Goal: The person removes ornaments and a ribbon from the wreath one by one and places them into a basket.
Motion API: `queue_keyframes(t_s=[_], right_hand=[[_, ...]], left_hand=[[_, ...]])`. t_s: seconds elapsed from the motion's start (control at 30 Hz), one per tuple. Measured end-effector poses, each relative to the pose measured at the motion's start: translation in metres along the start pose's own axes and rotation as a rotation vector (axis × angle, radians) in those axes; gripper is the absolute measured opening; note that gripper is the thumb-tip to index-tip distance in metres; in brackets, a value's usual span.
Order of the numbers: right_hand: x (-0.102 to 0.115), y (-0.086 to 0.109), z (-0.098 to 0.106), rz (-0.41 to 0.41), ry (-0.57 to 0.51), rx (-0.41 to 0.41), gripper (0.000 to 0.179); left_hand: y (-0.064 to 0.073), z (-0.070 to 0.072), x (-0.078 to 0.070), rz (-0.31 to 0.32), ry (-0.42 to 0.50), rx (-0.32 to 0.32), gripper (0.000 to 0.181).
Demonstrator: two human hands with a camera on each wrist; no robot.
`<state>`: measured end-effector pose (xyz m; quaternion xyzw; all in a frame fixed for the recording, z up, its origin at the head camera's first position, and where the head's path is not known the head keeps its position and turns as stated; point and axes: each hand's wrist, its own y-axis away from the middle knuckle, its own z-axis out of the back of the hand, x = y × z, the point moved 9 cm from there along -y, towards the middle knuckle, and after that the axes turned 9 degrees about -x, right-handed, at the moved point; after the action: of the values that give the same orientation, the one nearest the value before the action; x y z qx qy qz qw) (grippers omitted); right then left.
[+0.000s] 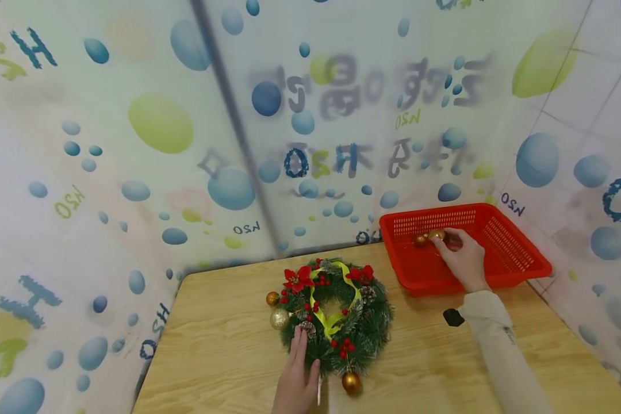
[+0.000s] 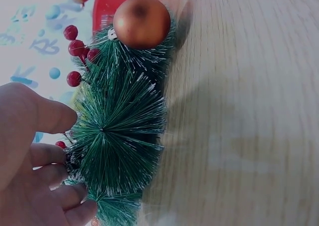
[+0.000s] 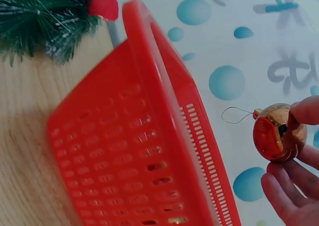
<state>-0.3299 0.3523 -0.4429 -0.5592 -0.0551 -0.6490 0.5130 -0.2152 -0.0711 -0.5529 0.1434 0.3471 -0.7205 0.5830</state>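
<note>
My right hand [image 1: 463,259] reaches over the red plastic basket [image 1: 414,282] and pinches a shiny gold Christmas bauble [image 3: 280,131] between thumb and fingers. A thin wire loop [image 3: 235,115] sticks out from the bauble's cap. Lower down, my left hand [image 1: 297,368] rests at the near left edge of a green Christmas wreath [image 1: 375,328], its fingers fairly straight against the needles. Red flowers [image 1: 297,280], red berries, pine cones and a yellow ribbon [image 1: 354,287] decorate this wreath. Baubles hang at its rim: an orange-gold one [image 1: 351,382] in front, a glittery one [image 1: 279,318] at left.
Another small gold bauble [image 1: 420,240] lies in the basket, left of the right hand. Basket and wreath stand on a light wooden table [image 1: 212,339]. A curtain [image 1: 310,132] with bubble prints hangs close behind and along both sides.
</note>
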Motion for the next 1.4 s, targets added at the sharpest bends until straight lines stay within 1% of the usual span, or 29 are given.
queue_keyframes(t_s=[0.23, 0.4, 0.53, 0.6, 0.7, 0.9, 1.1, 1.3, 1.4], right_hand=[[-0.008, -0.010, 0.010, -0.013, 0.021, -0.033, 0.043], [-0.015, -0.016, 0.014, -0.040, 0.021, -0.034, 0.045], [-0.019, -0.020, 0.013, -0.071, 0.027, -0.011, 0.049], [-0.022, -0.021, 0.014, -0.096, 0.028, -0.003, 0.050], [-0.026, -0.022, 0.016, -0.131, 0.039, -0.006, 0.051], [-0.032, -0.024, 0.019, -0.168, 0.058, -0.041, 0.052], [-0.036, -0.022, 0.023, -0.206, 0.033, -0.080, 0.053], [-0.033, -0.019, 0.029, -0.205, 0.013, -0.104, 0.050], [-0.031, -0.017, 0.030, -0.195, 0.026, -0.096, 0.048]], left_hand=[[-0.001, 0.000, 0.000, 0.018, 0.003, 0.018, 0.066], [-0.001, -0.001, 0.001, 0.016, 0.004, 0.019, 0.066], [0.001, 0.001, 0.001, 0.008, -0.002, -0.005, 0.065], [0.002, 0.002, 0.001, -0.008, -0.008, -0.024, 0.065], [0.002, 0.002, -0.001, -0.028, -0.013, -0.043, 0.065], [0.001, 0.003, -0.003, -0.025, -0.013, -0.044, 0.065], [0.004, 0.005, -0.005, -0.050, -0.021, -0.063, 0.065], [0.004, 0.003, -0.004, -0.030, -0.014, -0.056, 0.066], [0.003, 0.002, -0.003, -0.026, -0.016, -0.048, 0.067]])
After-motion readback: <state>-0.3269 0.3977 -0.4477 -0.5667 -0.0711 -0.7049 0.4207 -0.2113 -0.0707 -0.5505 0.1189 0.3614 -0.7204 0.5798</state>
